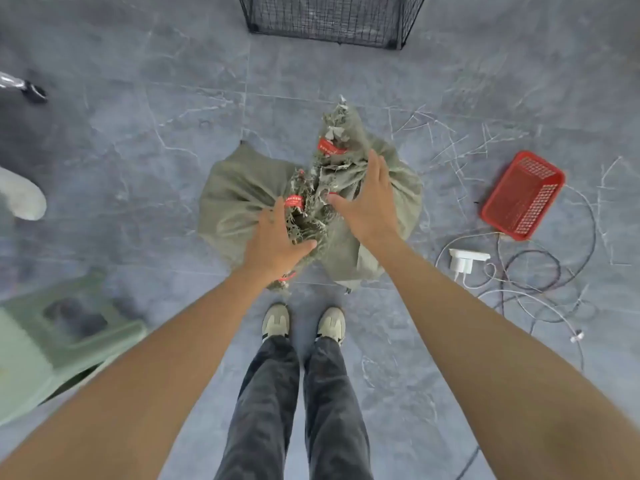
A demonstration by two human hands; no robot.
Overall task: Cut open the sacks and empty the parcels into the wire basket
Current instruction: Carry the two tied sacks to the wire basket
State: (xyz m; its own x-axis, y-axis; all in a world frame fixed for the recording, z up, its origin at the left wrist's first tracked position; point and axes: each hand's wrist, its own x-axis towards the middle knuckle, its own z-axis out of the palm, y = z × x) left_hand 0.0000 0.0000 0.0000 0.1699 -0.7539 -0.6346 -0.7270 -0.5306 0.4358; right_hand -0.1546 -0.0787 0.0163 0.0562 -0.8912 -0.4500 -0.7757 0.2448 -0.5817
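Observation:
Two grey-green woven sacks lie on the floor in front of my feet, their frayed necks tied with red bands. The left sack (232,199) has its neck by my left hand (273,240), whose fingers are spread and rest on the frayed neck with the thumb out to the right. The right sack (408,188) lies under my right hand (370,202), which reaches over it with straight, spread fingers. Neither hand holds anything. A black wire basket (332,19) stands at the top of the view, beyond the sacks.
A red plastic basket (523,195) lies on the floor at the right. Near it are a white plug adapter (465,261) and loose cables (540,282). A green plastic stool (62,337) stands at the left. My shoes (304,320) are just behind the sacks.

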